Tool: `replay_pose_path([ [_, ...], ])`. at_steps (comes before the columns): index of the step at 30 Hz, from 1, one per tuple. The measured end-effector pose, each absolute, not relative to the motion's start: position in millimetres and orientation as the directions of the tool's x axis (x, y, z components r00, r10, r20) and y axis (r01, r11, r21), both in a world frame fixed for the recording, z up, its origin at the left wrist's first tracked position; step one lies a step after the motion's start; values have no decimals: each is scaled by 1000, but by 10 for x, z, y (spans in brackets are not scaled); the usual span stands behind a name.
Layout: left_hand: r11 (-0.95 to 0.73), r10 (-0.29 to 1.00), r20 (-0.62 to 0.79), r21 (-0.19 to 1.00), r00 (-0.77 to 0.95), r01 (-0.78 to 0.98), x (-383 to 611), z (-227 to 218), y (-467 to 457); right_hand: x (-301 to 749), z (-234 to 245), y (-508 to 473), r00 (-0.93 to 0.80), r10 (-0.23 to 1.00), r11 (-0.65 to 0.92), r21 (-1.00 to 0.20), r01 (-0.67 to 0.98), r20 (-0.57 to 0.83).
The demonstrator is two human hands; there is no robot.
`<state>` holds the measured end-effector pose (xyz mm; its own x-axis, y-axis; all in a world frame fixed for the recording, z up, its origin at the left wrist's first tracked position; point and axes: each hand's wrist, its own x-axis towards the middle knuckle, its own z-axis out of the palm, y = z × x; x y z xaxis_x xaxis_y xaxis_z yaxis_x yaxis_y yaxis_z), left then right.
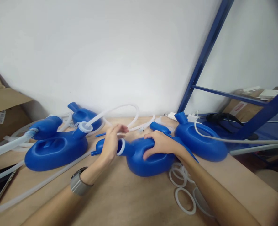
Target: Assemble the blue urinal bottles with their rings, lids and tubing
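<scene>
A blue plastic urinal bottle (150,164) lies on the table in front of me, a white ring (121,147) around its mouth. My right hand (161,142) grips its handle, thumb reaching into the handle opening. Beside the mouth is my left hand (112,141), fingers stretched out and palm towards the white ring; its thumb is hidden. Behind the left hand, partly covered, is a blue funnel-shaped piece (100,146) with a narrow ribbed nozzle. Whether that hand touches the piece or the ring, I cannot tell.
Other blue bottles stand left (56,153), behind (86,116) and right (200,141), some with white hoses (120,106). Loose white rings (185,201) lie near my right forearm. A cardboard box (9,106) is at left, a blue metal frame (200,62) at right.
</scene>
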<state>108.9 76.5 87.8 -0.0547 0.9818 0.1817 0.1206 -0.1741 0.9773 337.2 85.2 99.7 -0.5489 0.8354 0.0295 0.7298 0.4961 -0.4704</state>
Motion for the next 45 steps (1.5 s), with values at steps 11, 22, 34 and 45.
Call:
replay_pose_path([
  [11, -320, 919, -86, 410, 385, 854, 189, 906, 989, 3511, 1004, 878, -543, 839, 475, -510, 717, 19],
  [22, -285, 882, -270, 346, 386, 894, -75, 1016, 977, 3678, 759, 1094, -395, 914, 279, -845, 456, 89],
  [34, -401, 756, -309, 479, 577, 781, 125, 980, 893, 3672, 714, 1087, -366, 930, 189, -900, 394, 35],
  [45, -344, 879, -101, 540, 465, 768, -5, 896, 1037, 3685, 687, 1107, -363, 931, 185, -909, 374, 40],
])
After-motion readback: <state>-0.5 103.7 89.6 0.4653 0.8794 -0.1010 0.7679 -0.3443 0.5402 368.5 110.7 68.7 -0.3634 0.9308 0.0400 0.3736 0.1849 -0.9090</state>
